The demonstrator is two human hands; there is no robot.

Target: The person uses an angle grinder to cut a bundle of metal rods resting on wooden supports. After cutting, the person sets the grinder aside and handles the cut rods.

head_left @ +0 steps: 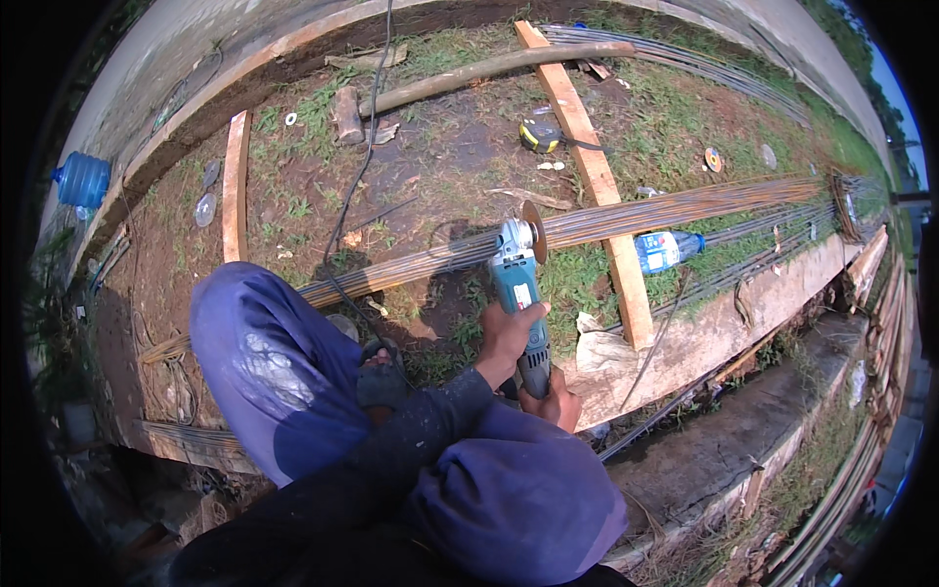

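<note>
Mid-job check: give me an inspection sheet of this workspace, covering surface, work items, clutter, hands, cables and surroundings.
Surface: patchy grass and bare soil, uneven.
Job's things: teal angle grinder, its disc at the rod bundle; contact unclear. The bundle crosses over a long timber.
Clutter: tape measure, plastic bottle on its side, loose round disc, wooden pole.
Hands: left hand grips the grinder's body; right hand holds its rear end.
Cables: dark cable runs across the ground left of the grinder; its connection isn't visible.
Surroundings: blue water jug at far left; concrete channel at lower right. Co-workers: nothing seen.
</note>
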